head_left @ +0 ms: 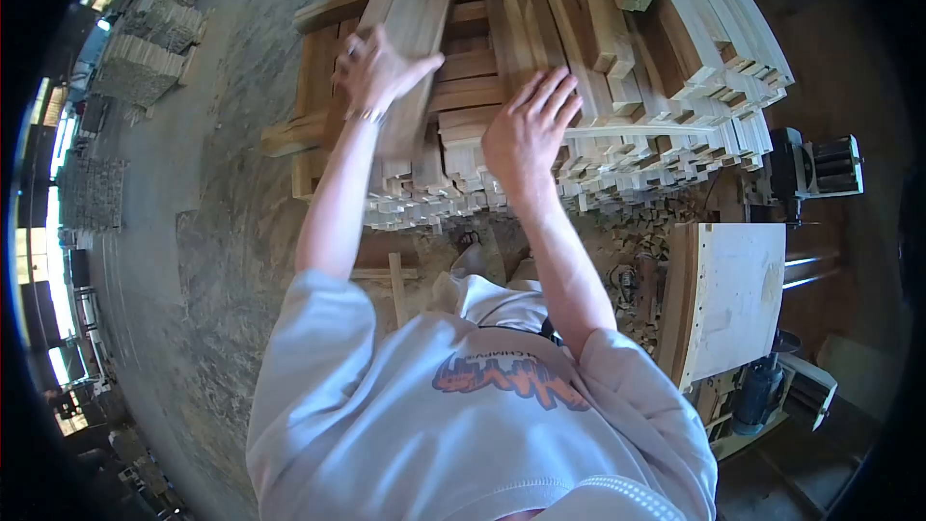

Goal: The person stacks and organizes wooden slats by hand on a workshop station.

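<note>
Both hands flat on wood slats (502,29), long axis running away from person.

Orange-and-blue print on grey shirt (502,381), lettering upside down, not legible

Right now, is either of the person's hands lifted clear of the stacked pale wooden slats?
No, both the left hand and right hand rest flat on the stacked pale wooden slats.
</note>
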`<state>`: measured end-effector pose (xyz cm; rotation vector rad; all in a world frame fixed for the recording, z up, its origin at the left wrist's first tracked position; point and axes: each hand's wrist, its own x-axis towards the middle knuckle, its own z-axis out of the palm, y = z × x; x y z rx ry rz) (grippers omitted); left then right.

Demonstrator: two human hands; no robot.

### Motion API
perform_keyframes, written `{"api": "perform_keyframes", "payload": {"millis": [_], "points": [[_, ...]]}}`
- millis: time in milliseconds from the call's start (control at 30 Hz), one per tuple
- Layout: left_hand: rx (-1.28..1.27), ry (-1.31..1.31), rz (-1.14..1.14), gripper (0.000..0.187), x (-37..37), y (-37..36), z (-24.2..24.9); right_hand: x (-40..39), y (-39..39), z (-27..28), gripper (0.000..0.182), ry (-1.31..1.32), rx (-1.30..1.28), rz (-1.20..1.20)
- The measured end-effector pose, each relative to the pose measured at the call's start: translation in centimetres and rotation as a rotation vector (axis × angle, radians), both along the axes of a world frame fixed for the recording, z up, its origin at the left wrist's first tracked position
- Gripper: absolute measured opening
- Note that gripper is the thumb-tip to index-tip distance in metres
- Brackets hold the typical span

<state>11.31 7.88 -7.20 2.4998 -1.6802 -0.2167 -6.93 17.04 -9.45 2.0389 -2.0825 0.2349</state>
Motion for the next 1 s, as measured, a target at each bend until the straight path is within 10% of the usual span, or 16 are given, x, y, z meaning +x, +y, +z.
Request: {"api": "perform_keyframes", "payload": {"millis": [100,400,633,733,800,833,933,1000], "points": [[0.008,0.005,-0.021,0.129,2.9,2.5,-1.0,-0.9,0.1,0.8,0.088,-0.506,-0.061,0.096],[0.118,0.091,0.025,0.125,2.6,1.6,0.7,2.2,-12.9,-0.5,0.102,-0.298,0.026,-0.074],[-0.011,0.468,-0.301,0.117,10.9,13.0,1.5,-0.3,-5.3,1.2,0.104,-0.382,0.226,-0.066],[0.005,1.02,-0.379,0.099,15.2,18.3,0.0,-0.2,-5.3,1.5,0.105,-0.439,0.246,-0.043],[0.052,2.13,-0.394,0.072,21.9,22.3,-6.5,-1.3,-3.9,2.4,0.107,-0.464,0.269,0.039],[0.108,1.725,-0.251,0.074,17.4,23.5,-0.5,-2.2,-1.8,2.9,0.103,-0.511,0.285,0.046],[0.4,2.082,-0.243,0.086,20.8,26.2,-4.3,-6.3,7.3,5.3,0.1,-0.754,0.38,0.139],[-0.043,1.577,-0.136,0.105,10.6,27.1,2.6,-9.9,12.4,5.6,0.102,-0.825,0.353,0.17]]}}
